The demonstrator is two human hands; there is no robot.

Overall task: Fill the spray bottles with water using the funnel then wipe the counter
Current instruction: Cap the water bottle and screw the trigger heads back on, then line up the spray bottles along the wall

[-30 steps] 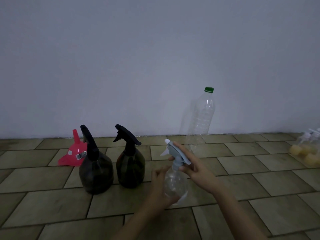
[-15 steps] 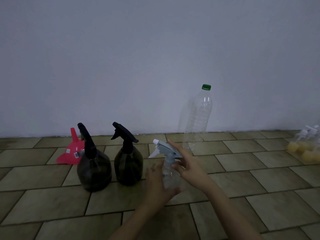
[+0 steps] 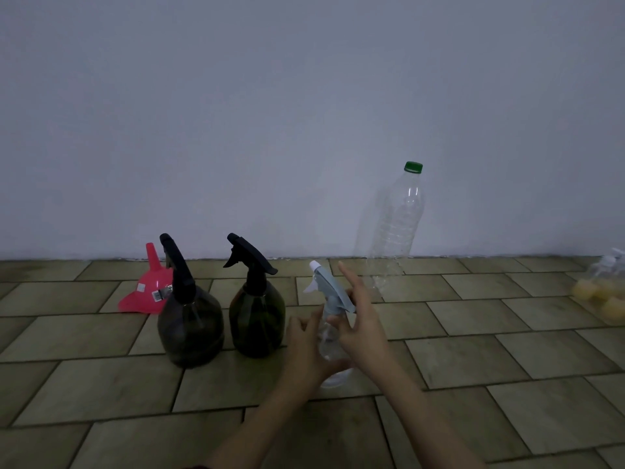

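A small clear spray bottle (image 3: 329, 345) with a pale blue trigger head (image 3: 328, 287) stands on the tiled counter (image 3: 507, 350). My left hand (image 3: 304, 350) grips its body from the left. My right hand (image 3: 360, 319) pinches the neck under the head, index finger pointing up. Two dark round spray bottles (image 3: 191, 323) (image 3: 257, 319) with black heads stand to the left. A pink funnel (image 3: 148, 292) lies upside down behind them. A tall clear water bottle (image 3: 392, 228) with a green cap stands by the wall.
A grey wall (image 3: 304, 113) closes off the back of the counter. At the far right edge sit small clear bottles with yellowish contents (image 3: 605, 292). Tiled surface stretches in front of my arms and to the right.
The trigger head has turned in my right hand, its nozzle swinging left then upward. My left hand stays on the bottle body. The view has shifted slightly.
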